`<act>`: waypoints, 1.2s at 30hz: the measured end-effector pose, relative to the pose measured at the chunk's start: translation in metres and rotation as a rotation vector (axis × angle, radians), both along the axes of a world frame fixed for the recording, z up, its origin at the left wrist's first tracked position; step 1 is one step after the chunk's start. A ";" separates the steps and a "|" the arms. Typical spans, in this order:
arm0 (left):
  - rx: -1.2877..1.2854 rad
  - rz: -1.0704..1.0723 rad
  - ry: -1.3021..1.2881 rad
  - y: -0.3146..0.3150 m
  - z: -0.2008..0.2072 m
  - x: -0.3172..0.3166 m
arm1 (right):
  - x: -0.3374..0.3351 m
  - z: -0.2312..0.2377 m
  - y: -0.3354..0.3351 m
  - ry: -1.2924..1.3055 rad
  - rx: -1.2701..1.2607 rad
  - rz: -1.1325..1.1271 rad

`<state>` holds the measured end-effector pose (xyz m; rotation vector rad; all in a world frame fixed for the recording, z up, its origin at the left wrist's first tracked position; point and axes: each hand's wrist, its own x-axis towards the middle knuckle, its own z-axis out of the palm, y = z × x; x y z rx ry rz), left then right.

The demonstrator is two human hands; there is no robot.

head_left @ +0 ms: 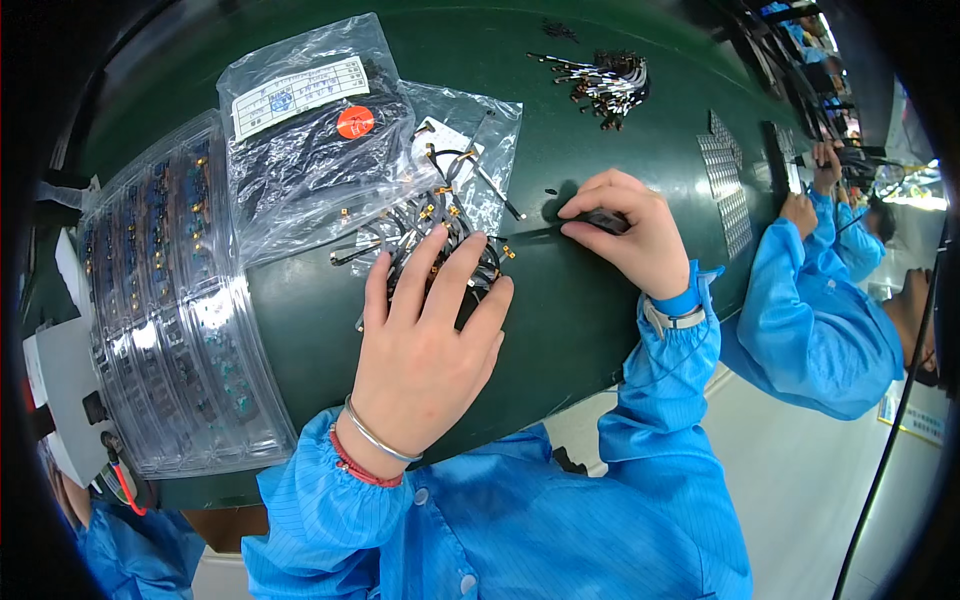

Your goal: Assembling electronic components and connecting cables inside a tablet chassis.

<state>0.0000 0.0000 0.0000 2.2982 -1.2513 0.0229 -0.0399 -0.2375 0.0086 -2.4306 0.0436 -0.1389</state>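
Observation:
My left hand [428, 330] lies flat with spread fingers on a loose pile of thin black cables with gold ends [425, 215] on the dark green table [560, 300]. My right hand [625, 228] is closed around a small black tool [603, 218], its thin tip pointing left toward the pile. Both arms wear blue sleeves; the left wrist carries a silver bangle and a red band.
A clear bag of black parts with a white label and orange sticker [310, 130] lies behind the pile. Clear plastic trays of small parts [170, 300] sit at the left. Another cable heap [605, 85] is at the back. A person in blue [815, 310] works at the right.

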 end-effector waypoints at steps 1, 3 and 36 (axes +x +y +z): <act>-0.005 0.004 0.000 0.000 0.000 0.000 | 0.000 0.000 0.002 0.013 0.021 -0.022; -0.012 0.010 0.003 -0.002 -0.002 0.000 | 0.000 -0.001 0.003 0.028 0.041 -0.042; 0.032 0.099 -0.101 -0.002 -0.020 -0.009 | -0.011 -0.016 0.099 -0.201 -0.061 -0.474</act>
